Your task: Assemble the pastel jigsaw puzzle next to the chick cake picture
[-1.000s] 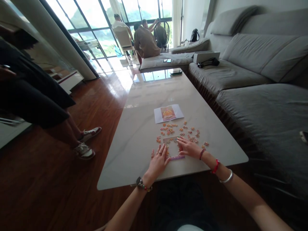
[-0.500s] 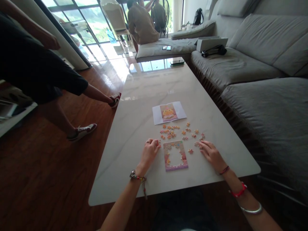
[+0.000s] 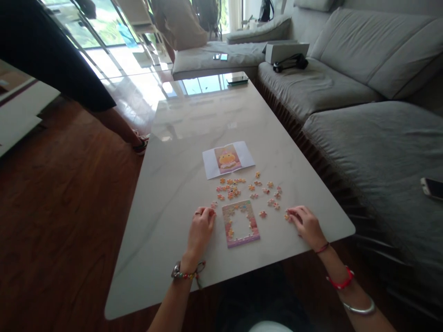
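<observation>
The jigsaw puzzle frame, its border filled and its middle open to the tabletop, lies between my hands. Left of it, my left hand rests with fingers curled together; whatever they hold is hidden. Just beyond those fingertips lies a pinkish puzzle piece. My right hand pinches a small puzzle piece at the table's right side. Loose puzzle pieces cluster above the frame, and several more are scattered toward the right. Behind them is a creased sheet printed with a yellow cartoon figure.
The glossy white table has a dark phone-like device at its far end. A grey sofa runs along the right, with a box and another phone on it. A person's leg is at the left.
My right hand has drawn away rightward from the loose pieces, pinching one. My left fingers have pulled back from the piece beside them. The view has shifted, and the person at left has stepped.
</observation>
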### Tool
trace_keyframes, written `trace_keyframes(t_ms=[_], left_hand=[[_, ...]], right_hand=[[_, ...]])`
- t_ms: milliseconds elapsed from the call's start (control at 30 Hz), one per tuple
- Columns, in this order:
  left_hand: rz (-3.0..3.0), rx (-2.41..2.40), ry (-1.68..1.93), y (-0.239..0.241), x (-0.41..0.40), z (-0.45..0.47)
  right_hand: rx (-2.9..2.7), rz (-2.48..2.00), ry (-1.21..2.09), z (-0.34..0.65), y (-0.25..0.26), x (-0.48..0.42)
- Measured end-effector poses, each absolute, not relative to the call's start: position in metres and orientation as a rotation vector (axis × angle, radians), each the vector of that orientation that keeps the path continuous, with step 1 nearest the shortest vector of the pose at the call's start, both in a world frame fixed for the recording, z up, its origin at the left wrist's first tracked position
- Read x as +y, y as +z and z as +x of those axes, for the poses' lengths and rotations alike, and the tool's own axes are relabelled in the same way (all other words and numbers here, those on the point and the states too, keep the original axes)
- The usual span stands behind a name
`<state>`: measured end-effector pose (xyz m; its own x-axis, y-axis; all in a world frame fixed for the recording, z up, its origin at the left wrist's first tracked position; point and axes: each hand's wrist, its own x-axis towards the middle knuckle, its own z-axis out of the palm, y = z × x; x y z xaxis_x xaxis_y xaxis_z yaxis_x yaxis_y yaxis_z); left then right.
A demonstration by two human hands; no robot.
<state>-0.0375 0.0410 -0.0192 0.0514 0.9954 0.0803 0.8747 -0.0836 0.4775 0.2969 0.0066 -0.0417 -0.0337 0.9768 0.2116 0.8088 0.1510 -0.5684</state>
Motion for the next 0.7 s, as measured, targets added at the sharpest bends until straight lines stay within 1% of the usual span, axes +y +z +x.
trace_keyframes(t_ms=[300,533,700], left_hand=[[1.992,1.964,0.523,-0.021,0.03,-0.041],[1.998,1.948,0.576,-0.024,0.019,-0.042],[1.968,1.987,0.585,-0.026,0.013,-0.042]], right_hand=[[-1.84,-1.711,0.358,0.296,-0.042,0.011],[-1.933,-1.647,0.335,0.291,-0.039,0.018],[-1.937,-1.65,0.217,0.285,-0.035,0.018]])
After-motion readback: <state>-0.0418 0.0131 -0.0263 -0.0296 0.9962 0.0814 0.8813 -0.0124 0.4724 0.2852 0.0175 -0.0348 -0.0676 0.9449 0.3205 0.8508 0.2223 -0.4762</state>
